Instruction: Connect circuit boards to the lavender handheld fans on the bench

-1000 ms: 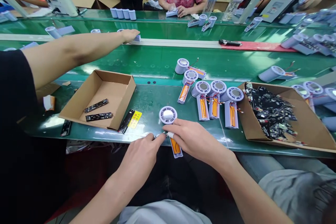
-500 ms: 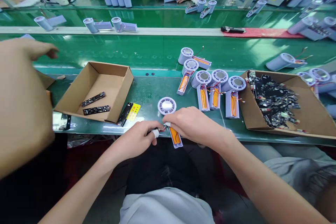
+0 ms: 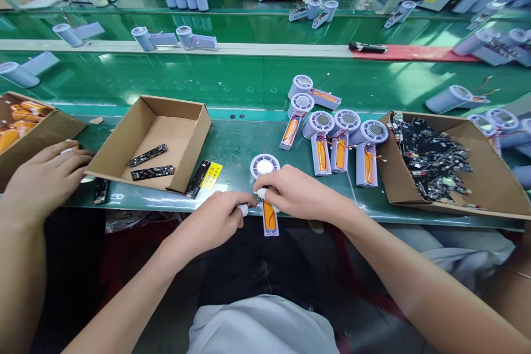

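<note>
Fan (image 3: pixel 264 165) at tabletop (image 3: pixel 230 146) edge: orange batt. (image 3: pixel 269 217) in handle (image 3: pixel 271 233), uncovered; wiring looks unfinished. L hand (image 3: pixel 213 217) pinched on wires (image 3: pixel 253 204); R hand (image 3: pixel 292 192) over fan neck, grip hidden. 5 fans (image 3: pixel 322 123) nearby, batts (image 3: pixel 321 156) exposed, seemingly also undone.

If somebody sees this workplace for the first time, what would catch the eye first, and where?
Probably the left hand and right hand come first, close together at a lilac unit whose orange-filled handle sticks out past the near edge of the green bench. Next, perhaps, comes the cardboard box at the right with its heap of black circuit boards, then the cluster of lilac units just left of it.
</note>
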Demonstrator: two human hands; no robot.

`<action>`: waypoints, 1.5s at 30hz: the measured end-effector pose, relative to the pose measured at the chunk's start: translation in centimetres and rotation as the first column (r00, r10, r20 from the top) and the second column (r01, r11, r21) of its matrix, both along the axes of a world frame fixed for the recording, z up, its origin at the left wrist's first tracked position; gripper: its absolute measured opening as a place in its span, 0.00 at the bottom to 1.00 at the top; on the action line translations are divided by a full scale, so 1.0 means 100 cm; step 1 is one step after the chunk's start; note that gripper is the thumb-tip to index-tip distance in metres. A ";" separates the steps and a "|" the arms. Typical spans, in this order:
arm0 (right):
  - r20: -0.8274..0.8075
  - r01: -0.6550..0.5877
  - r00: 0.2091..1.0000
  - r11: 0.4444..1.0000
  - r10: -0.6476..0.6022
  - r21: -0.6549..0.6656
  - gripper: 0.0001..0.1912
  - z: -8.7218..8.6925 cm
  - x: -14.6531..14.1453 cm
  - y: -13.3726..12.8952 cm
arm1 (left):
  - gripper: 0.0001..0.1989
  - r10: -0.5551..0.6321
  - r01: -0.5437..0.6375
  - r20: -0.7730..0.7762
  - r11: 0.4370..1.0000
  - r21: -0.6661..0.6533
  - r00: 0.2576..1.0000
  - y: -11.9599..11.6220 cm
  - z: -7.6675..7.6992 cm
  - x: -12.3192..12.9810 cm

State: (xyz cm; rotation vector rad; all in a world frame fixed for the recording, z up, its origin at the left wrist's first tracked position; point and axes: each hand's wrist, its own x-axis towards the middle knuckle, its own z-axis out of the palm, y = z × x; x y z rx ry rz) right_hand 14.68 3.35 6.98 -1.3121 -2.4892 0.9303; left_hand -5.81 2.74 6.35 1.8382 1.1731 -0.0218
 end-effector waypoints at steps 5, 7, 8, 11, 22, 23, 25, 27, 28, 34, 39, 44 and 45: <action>-0.117 0.096 0.988 0.995 -0.100 -0.041 0.13 -0.010 0.003 -0.010 | 0.16 0.280 -0.213 0.093 0.874 -0.437 0.956 0.004 0.006 0.000; -0.017 0.054 0.998 0.997 -0.053 0.054 0.12 -0.006 0.003 -0.012 | 0.16 0.369 -0.274 0.111 0.832 -0.483 0.923 0.005 0.012 0.001; 0.056 0.015 0.998 0.994 -0.022 0.113 0.11 -0.004 0.003 -0.013 | 0.15 0.405 -0.302 0.113 0.815 -0.494 0.907 0.005 0.015 0.001; 0.259 -0.128 0.964 0.959 0.061 0.252 0.09 0.002 0.001 -0.013 | 0.09 0.473 -0.361 0.106 0.781 -0.510 0.874 0.006 0.017 0.000; -0.068 0.176 0.982 0.984 -0.174 0.030 0.12 0.003 -0.009 -0.013 | 0.12 0.067 -0.041 -0.090 0.965 0.259 0.994 0.000 0.019 0.001; -0.063 0.187 0.980 0.982 -0.186 0.016 0.13 0.005 -0.011 -0.012 | 0.14 0.054 -0.019 -0.097 0.944 0.331 0.994 -0.003 0.019 0.000; -0.036 0.201 0.979 0.979 -0.200 0.018 0.13 0.007 -0.013 -0.011 | 0.16 0.112 -0.078 -0.065 0.918 0.388 0.992 -0.009 0.017 -0.001; -0.005 0.194 0.981 0.980 -0.194 0.041 0.12 0.008 -0.015 -0.010 | 0.14 0.219 -0.218 0.039 0.899 0.379 0.975 -0.014 0.011 -0.003; 0.006 0.184 0.983 0.981 -0.184 0.060 0.11 0.008 -0.016 -0.009 | 0.13 0.274 -0.294 0.106 0.890 0.349 0.956 -0.016 0.006 -0.004; 0.163 0.101 0.978 0.979 -0.131 0.178 0.11 0.009 -0.018 -0.007 | 0.06 0.524 -0.584 0.382 0.810 0.053 0.761 -0.025 -0.014 0.001; 0.265 0.051 0.957 0.971 -0.114 0.236 0.10 0.009 -0.021 -0.008 | 0.05 0.541 -0.607 0.463 0.795 -0.008 0.702 -0.024 -0.016 0.005; 0.287 0.035 0.951 0.965 -0.112 0.262 0.11 0.007 -0.025 -0.011 | 0.05 0.467 -0.598 0.491 0.788 0.147 0.735 -0.024 -0.025 0.000; 0.286 0.030 0.952 0.963 -0.109 0.268 0.11 0.007 -0.025 -0.011 | 0.06 0.451 -0.596 0.490 0.781 0.188 0.746 -0.025 -0.028 -0.002</action>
